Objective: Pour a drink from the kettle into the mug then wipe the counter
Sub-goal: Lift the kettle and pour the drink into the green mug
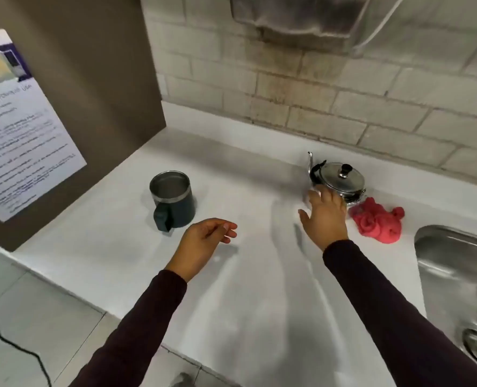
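A small steel kettle [340, 178] with a black lid knob stands at the back of the white counter [245, 289], its spout pointing left. My right hand [325, 216] is spread open just in front of it, fingertips at its near side, holding nothing. A dark mug [171, 199] with a steel inside stands to the left, handle toward me, and looks empty. My left hand [205, 243] hovers to the right of the mug with fingers loosely curled and apart, empty. A crumpled pink cloth [378, 220] lies right of the kettle.
A steel sink [455, 280] is set into the counter at the right. A brown panel with a printed notice [22, 127] walls off the left. Tiled wall runs behind. A black cable [16, 347] lies on the floor at lower left.
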`<action>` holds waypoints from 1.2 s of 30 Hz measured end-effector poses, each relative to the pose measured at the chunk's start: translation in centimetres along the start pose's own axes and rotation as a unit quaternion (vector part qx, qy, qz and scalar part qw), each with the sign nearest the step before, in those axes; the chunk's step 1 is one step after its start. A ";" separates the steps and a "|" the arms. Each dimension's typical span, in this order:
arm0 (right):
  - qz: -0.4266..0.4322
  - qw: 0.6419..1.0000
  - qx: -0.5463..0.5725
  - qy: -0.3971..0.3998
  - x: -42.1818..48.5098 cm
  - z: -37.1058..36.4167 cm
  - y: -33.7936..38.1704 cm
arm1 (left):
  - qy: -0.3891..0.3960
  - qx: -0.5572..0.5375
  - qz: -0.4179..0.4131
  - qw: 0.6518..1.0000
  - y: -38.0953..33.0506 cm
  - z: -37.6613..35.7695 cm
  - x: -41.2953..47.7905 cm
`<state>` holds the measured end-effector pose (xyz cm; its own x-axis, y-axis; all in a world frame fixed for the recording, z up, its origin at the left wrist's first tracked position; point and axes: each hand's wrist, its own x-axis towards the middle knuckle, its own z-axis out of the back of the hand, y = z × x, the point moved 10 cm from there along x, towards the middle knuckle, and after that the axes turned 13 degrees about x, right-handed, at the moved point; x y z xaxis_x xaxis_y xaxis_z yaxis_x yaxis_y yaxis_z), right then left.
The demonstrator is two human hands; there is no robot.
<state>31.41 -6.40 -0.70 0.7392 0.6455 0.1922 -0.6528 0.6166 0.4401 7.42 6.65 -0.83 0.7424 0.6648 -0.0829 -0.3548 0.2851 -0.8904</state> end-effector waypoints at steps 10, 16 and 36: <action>-0.043 0.998 -0.028 0.042 6.4 -0.4 -3.6 | -0.035 -0.022 0.019 0.999 1.1 2.6 1.3; -0.056 0.998 0.010 0.014 8.0 1.9 -3.7 | -0.036 -0.028 0.010 0.999 0.6 3.7 2.3; 0.033 0.912 0.408 -0.007 3.0 13.1 9.8 | -0.201 -0.034 0.018 0.979 6.5 14.8 2.2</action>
<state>29.43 -4.30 15.63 0.7084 0.6596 0.2513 -0.3598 0.0311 0.9325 -1.66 20.19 -0.14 0.4427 0.8949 0.0562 -0.3277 0.2198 -0.9189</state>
